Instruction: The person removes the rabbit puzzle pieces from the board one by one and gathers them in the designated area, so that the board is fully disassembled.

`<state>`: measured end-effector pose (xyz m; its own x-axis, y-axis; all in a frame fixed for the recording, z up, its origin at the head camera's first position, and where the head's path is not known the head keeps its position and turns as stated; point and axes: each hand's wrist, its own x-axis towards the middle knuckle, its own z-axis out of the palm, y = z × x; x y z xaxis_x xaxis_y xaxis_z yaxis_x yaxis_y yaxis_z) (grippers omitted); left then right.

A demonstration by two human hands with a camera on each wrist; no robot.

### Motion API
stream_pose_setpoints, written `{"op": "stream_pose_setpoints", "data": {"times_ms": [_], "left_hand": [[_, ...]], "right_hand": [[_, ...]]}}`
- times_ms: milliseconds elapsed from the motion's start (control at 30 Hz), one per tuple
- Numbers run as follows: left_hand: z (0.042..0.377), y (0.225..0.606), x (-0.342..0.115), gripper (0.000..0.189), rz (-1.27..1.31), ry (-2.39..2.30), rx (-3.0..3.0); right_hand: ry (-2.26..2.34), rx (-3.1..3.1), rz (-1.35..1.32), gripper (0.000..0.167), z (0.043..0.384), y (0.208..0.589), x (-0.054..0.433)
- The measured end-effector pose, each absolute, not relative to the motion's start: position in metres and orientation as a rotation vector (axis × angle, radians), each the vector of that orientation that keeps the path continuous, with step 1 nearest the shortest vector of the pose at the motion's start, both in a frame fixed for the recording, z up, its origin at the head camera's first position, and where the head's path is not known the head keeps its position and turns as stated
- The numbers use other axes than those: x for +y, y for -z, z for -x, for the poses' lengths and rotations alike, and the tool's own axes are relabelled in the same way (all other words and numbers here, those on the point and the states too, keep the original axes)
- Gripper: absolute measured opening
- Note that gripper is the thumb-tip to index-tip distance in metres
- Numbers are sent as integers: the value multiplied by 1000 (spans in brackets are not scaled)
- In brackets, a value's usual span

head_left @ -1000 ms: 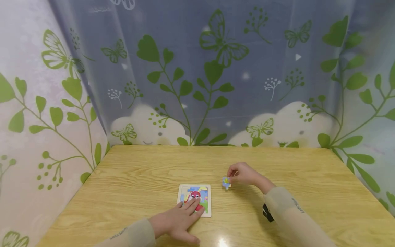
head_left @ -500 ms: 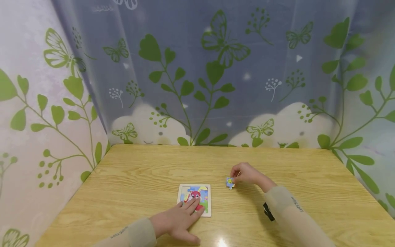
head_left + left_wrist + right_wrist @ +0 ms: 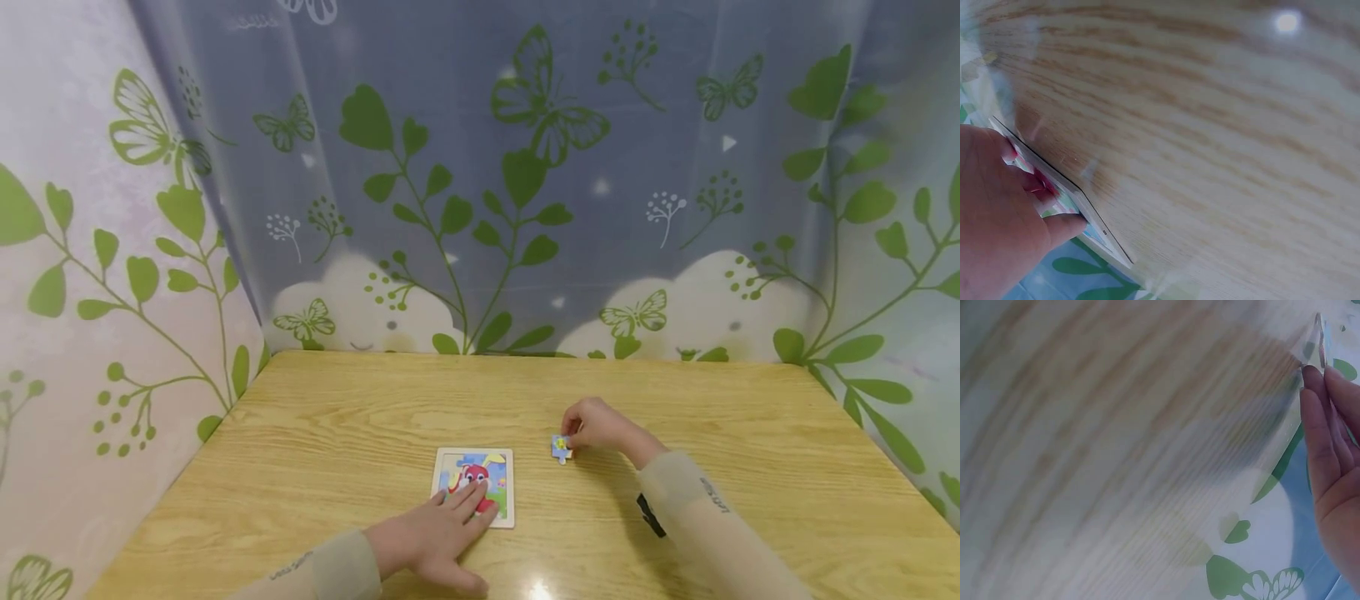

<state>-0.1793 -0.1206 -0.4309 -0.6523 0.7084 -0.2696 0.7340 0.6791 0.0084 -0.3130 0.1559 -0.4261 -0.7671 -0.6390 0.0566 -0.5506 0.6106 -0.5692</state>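
A square jigsaw puzzle in a pale frame, with a red long-eared animal picture, lies on the table. My left hand rests on its lower part with fingers straight and spread, covering some of the picture. In the left wrist view, the fingers of that hand lie over the board inside the frame's edge. To the right of the board, my right hand pinches a blue puzzle piece with a yellow figure between thumb and fingers. The right wrist view shows the piece edge-on at the fingertips.
The wooden table runs back to a blue curtain printed with green leaves and butterflies. Patterned cloth also hangs along the left and right sides. A black band shows under the right sleeve.
My right hand has shifted slightly to the right with the puzzle piece, away from the board, and the piece has turned a little. The left hand stays in place on the board.
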Motion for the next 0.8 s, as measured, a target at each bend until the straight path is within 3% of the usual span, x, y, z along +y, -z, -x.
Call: {"op": "stream_pose_setpoints", "data": {"times_ms": [800], "left_hand": [[179,433,-122,89,-1172,145,2648]], "right_hand": [[663,2772,977,6,312,430,153]]}}
